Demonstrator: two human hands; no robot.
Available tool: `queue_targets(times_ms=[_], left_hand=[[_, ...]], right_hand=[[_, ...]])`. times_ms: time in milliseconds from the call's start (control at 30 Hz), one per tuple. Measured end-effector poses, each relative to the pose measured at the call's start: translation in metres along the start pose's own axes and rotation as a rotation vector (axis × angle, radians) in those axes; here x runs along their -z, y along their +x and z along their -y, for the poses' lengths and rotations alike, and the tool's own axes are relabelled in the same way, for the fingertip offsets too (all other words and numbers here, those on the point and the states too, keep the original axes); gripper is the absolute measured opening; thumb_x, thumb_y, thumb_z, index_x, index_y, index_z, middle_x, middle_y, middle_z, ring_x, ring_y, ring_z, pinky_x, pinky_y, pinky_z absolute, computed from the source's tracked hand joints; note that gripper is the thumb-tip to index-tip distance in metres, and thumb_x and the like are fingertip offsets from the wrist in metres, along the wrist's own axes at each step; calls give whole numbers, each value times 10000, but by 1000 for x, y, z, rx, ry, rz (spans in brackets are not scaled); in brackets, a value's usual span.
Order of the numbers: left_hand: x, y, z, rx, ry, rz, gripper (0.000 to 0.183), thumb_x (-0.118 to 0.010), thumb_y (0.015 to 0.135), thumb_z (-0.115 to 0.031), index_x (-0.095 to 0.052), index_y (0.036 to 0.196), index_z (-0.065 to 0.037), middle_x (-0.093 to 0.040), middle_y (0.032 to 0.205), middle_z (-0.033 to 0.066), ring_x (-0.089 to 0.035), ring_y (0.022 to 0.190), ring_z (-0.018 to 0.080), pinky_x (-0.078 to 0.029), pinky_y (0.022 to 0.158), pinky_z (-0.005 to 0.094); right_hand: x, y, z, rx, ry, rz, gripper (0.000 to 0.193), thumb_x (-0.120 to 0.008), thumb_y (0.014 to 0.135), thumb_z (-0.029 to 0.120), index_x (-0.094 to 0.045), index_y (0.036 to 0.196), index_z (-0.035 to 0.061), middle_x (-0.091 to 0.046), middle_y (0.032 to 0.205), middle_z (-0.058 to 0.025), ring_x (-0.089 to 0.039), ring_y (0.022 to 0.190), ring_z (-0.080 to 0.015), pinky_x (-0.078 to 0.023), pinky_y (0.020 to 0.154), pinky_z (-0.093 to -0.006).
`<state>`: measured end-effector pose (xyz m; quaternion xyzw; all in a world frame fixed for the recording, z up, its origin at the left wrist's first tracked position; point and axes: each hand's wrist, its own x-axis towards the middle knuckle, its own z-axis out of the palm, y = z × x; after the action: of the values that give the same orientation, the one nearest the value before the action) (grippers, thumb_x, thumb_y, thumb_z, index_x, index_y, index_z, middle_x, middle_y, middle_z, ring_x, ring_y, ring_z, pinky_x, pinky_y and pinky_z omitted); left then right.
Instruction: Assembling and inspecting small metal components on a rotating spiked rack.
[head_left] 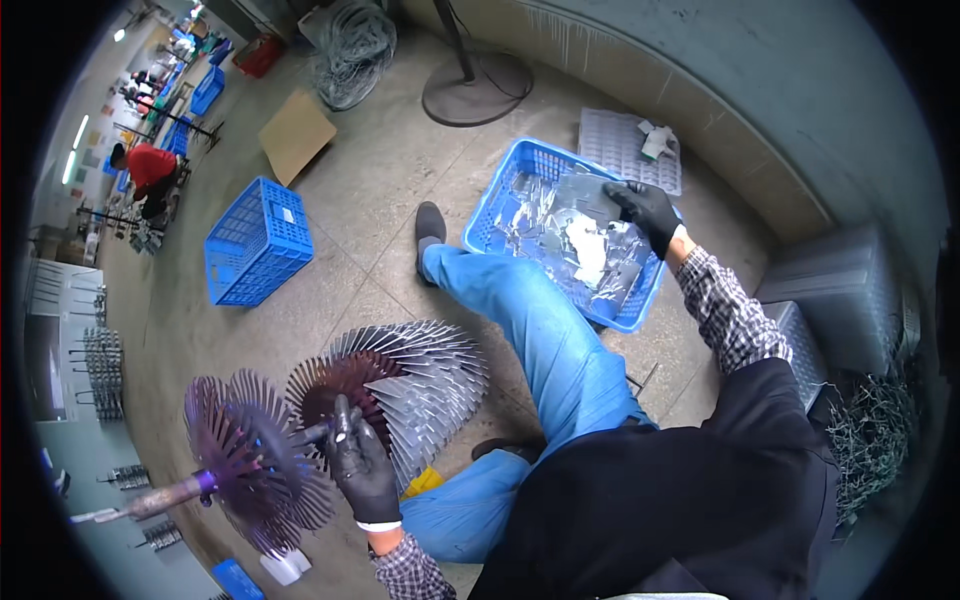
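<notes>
At the lower left lies a rack with a central rod and rings of fanned purple-brown blades. Thin grey plates stand in overlapping rows around its far end. My left hand, black-gloved, is closed at the rod between the two blade sections; its fingertips are partly hidden. My right hand, also gloved, reaches over a blue plastic basket and pinches the edge of a flat grey plate. Many loose plates and a white piece lie inside the basket.
An upturned-sided blue crate and a cardboard sheet are on the floor at left. A round stand base and wire coil lie farther off. Clear trays and tangled wire are at right. Another person works far left.
</notes>
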<state>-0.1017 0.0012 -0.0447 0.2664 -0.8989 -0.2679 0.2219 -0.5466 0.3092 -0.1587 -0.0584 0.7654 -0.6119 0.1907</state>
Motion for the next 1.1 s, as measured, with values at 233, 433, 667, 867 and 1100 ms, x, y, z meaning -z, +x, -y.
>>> queue_targets(times_ms=[233, 433, 667, 867, 1100], left_hand=[[0, 5, -22, 529, -1307, 244, 522, -502, 1138, -175, -425, 1628, -12, -631, 1461, 146, -668, 1178, 179, -537, 1006, 287], [-57, -29, 51, 493, -2429, 662, 597, -545, 1121, -257, -391, 1636, 2, -559, 1575, 185, -684, 1175, 224, -555, 977, 306], [-31, -22, 3, 421, -1513, 221, 419, -595, 1098, -183, -597, 1467, 16, -711, 1374, 161, -731, 1034, 229, -559, 914, 333], [-25, -19, -24, 545, -986, -131, 259, -629, 1082, -117, -722, 1293, 1, -766, 1247, 115, -727, 992, 166, -552, 869, 311], [-44, -21, -21, 709, -1187, -64, 307, -723, 1033, -153, -718, 1315, -32, -731, 940, -38, -495, 609, -38, -302, 504, 129]], right_hand=[[-96, -104, 88, 158, 170, 415, 320, -669, 1069, 270, -787, 1168, -10, -677, 819, -10, -524, 621, -76, -429, 572, -240], [-186, -189, 122, 127, 212, 698, 364, -610, 1110, 281, -730, 928, -11, -601, 704, 2, -463, 550, -79, -372, 521, -243], [-204, -202, 98, 153, 320, 734, 386, -594, 1123, 316, -731, 1134, -45, -689, 893, -62, -589, 721, -113, -479, 674, -256], [-200, -202, 96, 224, 320, 756, 384, -575, 1131, 298, -686, 1233, -55, -732, 1032, -106, -677, 938, -162, -551, 871, -289], [-202, -226, 103, 120, 25, 914, 360, -583, 1121, 239, -659, 1291, -69, -766, 1091, -150, -723, 966, -205, -597, 926, -338]])
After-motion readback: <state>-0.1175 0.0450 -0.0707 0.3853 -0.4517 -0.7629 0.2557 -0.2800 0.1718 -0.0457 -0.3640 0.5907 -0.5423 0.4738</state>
